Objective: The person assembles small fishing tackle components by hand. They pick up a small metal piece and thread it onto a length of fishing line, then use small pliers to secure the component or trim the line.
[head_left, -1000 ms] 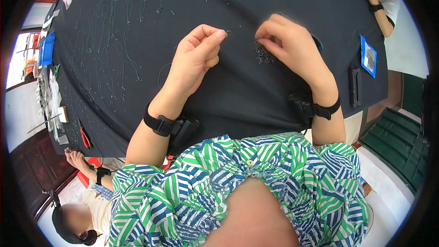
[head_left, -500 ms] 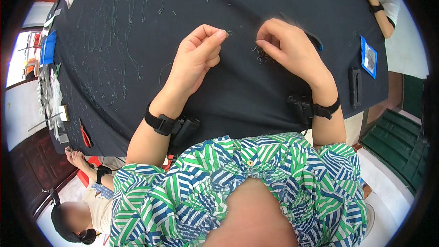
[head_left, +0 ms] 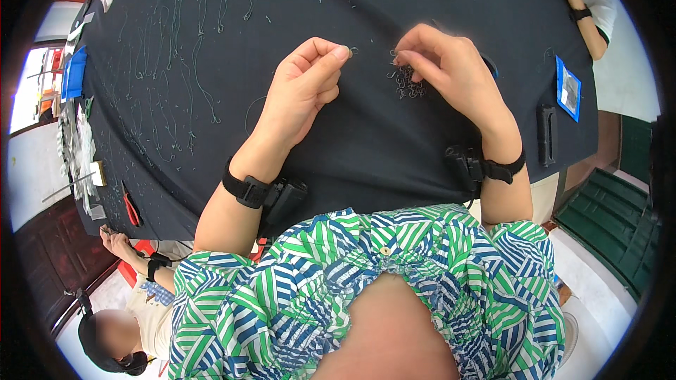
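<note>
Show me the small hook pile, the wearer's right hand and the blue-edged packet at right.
Small hook pile (head_left: 407, 86): head view, middle of the heap.
Right hand (head_left: 458, 70): head view, back of the hand.
Blue-edged packet (head_left: 569, 89): head view, grey central panel.

Bright, even light, glare at the left opening (head_left: 29, 91), soft shading on black cloth (head_left: 352, 148), bent edges, dark rim

Small dark hooks (head_left: 403, 89), curved, in loose heap on black cloth (head_left: 366, 144); tiny curved piece (head_left: 354, 50) apart to left
</note>
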Available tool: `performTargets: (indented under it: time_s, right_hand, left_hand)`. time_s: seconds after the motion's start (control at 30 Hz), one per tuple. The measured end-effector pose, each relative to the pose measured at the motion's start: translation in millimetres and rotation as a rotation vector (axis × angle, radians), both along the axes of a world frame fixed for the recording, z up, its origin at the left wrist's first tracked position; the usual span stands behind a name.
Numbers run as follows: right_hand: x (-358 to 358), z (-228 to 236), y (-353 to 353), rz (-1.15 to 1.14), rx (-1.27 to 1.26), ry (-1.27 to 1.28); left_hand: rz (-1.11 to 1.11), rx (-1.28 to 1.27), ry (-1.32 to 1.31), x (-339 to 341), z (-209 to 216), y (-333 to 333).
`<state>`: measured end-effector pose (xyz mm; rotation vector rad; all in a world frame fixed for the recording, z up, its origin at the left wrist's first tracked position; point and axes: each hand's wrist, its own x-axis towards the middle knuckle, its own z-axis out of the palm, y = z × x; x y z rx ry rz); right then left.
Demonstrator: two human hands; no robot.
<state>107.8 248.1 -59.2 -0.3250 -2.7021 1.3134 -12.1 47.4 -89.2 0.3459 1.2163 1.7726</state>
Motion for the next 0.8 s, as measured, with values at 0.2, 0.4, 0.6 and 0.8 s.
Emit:
performTargets:
  time_s: [0.2,0.4,0.6,0.8]
  right_hand:
    - [0.9,-1.5,2.6,0.069,0.099,0.088]
    - [-0.1,-2.1,1.9,0.062,0.175,0.168]
    - [-2.0,-5.9,-0.9,0.073,0.23,0.205]
    - [-11.4,-16.8,-5.9,0.042,0.371,0.226]
  left_hand:
    - [0.0,0.003,0.001,0.1,0.3,0.4]
    - [-0.003,0.01,0.008,-0.1,0.1,-0.3]
    - [0.0,0.005,0.013,0.2,0.4,-0.2]
    - [-0.001,0.005,0.012,0.7,-0.4,0.4]
